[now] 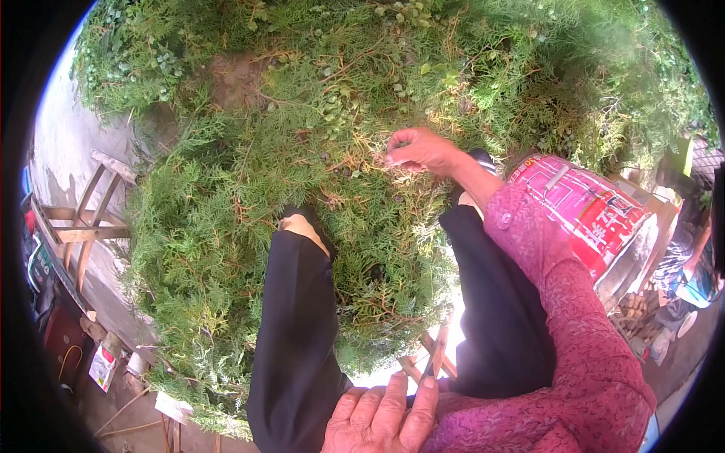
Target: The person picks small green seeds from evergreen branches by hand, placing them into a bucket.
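My right hand (pixel 420 151) reaches forward over a wide heap of green conifer branches (pixel 189 189), fingers and thumb drawn together in a pinch close above the foliage. What sits between those fingertips, if anything, I cannot tell. My left hand (pixel 381 415) lies in my lap at the bottom of the view, palm down with its fingers stretched out and holding nothing visible. Beside its thumb a narrow dark pointed thing (pixel 430 367) sticks up. The branches spread around my feet and between my dark trouser legs (pixel 298 325).
Right of my arm stands a red and pink printed container (pixel 581 208). Another person's arm (pixel 701 245) shows at the far right, near stacked wood pieces (pixel 638 311). A wooden frame (pixel 92 219) leans at the left. Crossed wooden slats (pixel 434 351) show between my legs.
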A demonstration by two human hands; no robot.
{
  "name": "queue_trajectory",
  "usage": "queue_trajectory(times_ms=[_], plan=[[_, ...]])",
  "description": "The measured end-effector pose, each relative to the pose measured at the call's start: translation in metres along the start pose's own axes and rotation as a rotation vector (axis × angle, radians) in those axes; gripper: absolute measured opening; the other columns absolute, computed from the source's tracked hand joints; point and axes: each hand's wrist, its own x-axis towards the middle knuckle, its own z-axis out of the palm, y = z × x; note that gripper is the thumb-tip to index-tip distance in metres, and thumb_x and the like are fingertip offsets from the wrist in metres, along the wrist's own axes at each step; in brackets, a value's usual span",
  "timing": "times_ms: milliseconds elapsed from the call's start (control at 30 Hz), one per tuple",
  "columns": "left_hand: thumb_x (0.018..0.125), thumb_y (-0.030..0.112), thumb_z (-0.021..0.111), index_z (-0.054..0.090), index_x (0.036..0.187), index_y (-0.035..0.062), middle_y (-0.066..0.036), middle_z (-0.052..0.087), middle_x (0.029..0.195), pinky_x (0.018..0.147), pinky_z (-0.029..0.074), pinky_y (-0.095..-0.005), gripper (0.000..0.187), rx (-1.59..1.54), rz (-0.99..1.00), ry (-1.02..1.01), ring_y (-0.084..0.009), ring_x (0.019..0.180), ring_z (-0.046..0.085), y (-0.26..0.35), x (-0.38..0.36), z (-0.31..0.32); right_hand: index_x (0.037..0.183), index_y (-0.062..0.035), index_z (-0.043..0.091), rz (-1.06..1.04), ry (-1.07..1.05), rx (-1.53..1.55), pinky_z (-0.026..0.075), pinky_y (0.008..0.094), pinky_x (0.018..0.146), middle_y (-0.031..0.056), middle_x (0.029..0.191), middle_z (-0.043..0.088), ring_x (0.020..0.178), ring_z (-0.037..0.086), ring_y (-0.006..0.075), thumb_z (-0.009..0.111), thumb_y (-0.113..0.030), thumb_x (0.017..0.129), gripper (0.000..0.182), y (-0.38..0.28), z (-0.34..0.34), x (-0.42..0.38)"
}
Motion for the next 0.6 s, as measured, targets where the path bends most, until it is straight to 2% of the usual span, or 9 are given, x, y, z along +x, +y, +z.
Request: queue_trajectory(times_ms=[33, 100, 233, 333, 400, 433, 500, 533, 600], plan=[[0.077, 0.016, 0.056, 0.050, 0.118, 0.0057, -0.015, 0.055, 0.102, 0.076, 0.043, -0.0378, 0.043, 0.003, 0.002, 0.004, -0.0253, 0.082, 0.055, 0.000, 0.000, 0.000, 0.080, -0.0093, 0.056, 0.001, 0.000, 0.000, 0.038, 0.0247, 0.046, 0.0008, 0.071, 0.056, 0.058, 0.052, 0.0095, 0.066, -0.018, 0.076, 0.014, 0.003, -0.003, -0.002], [0.077, 0.016, 0.056, 0.050, 0.118, 0.0058, -0.016, 0.055, 0.102, 0.076, 0.044, -0.0380, 0.043, 0.001, -0.002, 0.002, -0.0256, 0.081, 0.055, 0.000, 0.000, 0.000, 0.081, -0.0086, 0.057, -0.064, -0.093, 0.260, 0.032, 0.0182, 0.043, -0.0007, 0.069, 0.055, 0.056, 0.049, 0.0053, 0.067, -0.018, 0.076, 0.014, 0.009, -0.005, -0.005], [0.078, 0.016, 0.055, 0.050, 0.119, 0.0060, -0.016, 0.056, 0.101, 0.077, 0.044, -0.0388, 0.043, -0.011, -0.010, 0.000, -0.0265, 0.081, 0.056, -0.001, 0.001, 0.001, 0.081, -0.0085, 0.059, -0.051, -0.160, 0.263, 0.034, 0.0182, 0.042, -0.0002, 0.070, 0.058, 0.055, 0.051, 0.0061, 0.069, -0.020, 0.075, 0.016, 0.012, 0.000, -0.004], [0.078, 0.016, 0.055, 0.050, 0.119, 0.0060, -0.017, 0.056, 0.102, 0.077, 0.044, -0.0390, 0.042, -0.013, -0.011, 0.001, -0.0269, 0.081, 0.056, -0.001, 0.001, 0.000, 0.081, -0.0090, 0.059, 0.005, -0.124, 0.158, 0.033, 0.0179, 0.041, 0.0000, 0.068, 0.058, 0.053, 0.050, 0.0057, 0.069, -0.025, 0.075, 0.020, 0.012, 0.002, -0.004], [0.078, 0.016, 0.055, 0.050, 0.119, 0.0060, -0.017, 0.056, 0.102, 0.077, 0.044, -0.0391, 0.042, -0.012, -0.010, -0.002, -0.0270, 0.081, 0.056, -0.001, 0.001, 0.000, 0.084, -0.0076, 0.058, 0.088, 0.009, -0.113, 0.032, 0.0184, 0.042, 0.0005, 0.067, 0.056, 0.051, 0.047, 0.0060, 0.066, -0.029, 0.079, 0.024, 0.014, -0.004, -0.002], [0.078, 0.016, 0.055, 0.050, 0.119, 0.0060, -0.017, 0.056, 0.102, 0.077, 0.044, -0.0392, 0.042, -0.013, -0.009, -0.006, -0.0271, 0.081, 0.056, -0.001, 0.001, 0.000, 0.084, -0.0076, 0.058, 0.088, 0.009, -0.114, 0.032, 0.0184, 0.042, 0.0005, 0.067, 0.056, 0.051, 0.047, 0.0060, 0.066, -0.029, 0.079, 0.024, 0.015, -0.006, -0.001], [0.078, 0.015, 0.055, 0.050, 0.119, 0.0060, -0.017, 0.056, 0.102, 0.077, 0.044, -0.0392, 0.043, -0.018, -0.008, 0.006, -0.0269, 0.081, 0.056, -0.002, 0.000, 0.001, 0.085, -0.0051, 0.058, 0.082, 0.105, 0.071, 0.032, 0.0186, 0.042, 0.0010, 0.064, 0.055, 0.050, 0.046, 0.0058, 0.065, -0.033, 0.080, 0.029, 0.016, -0.011, -0.002], [0.078, 0.015, 0.055, 0.050, 0.119, 0.0060, -0.017, 0.056, 0.102, 0.076, 0.045, -0.0392, 0.043, -0.023, -0.008, 0.019, -0.0268, 0.080, 0.056, -0.002, 0.000, 0.001, 0.087, -0.0033, 0.059, 0.031, 0.108, 0.136, 0.033, 0.0193, 0.042, 0.0011, 0.063, 0.054, 0.051, 0.046, 0.0058, 0.064, -0.025, 0.082, 0.023, 0.017, -0.013, -0.003], [0.078, 0.015, 0.055, 0.050, 0.119, 0.0060, -0.017, 0.056, 0.101, 0.076, 0.045, -0.0392, 0.043, -0.031, -0.012, 0.021, -0.0266, 0.080, 0.056, -0.002, 0.000, 0.001, 0.088, -0.0029, 0.060, -0.017, 0.152, 0.053, 0.035, 0.0191, 0.044, 0.0013, 0.064, 0.055, 0.052, 0.048, 0.0059, 0.064, -0.023, 0.081, 0.021, 0.015, -0.011, -0.005]])
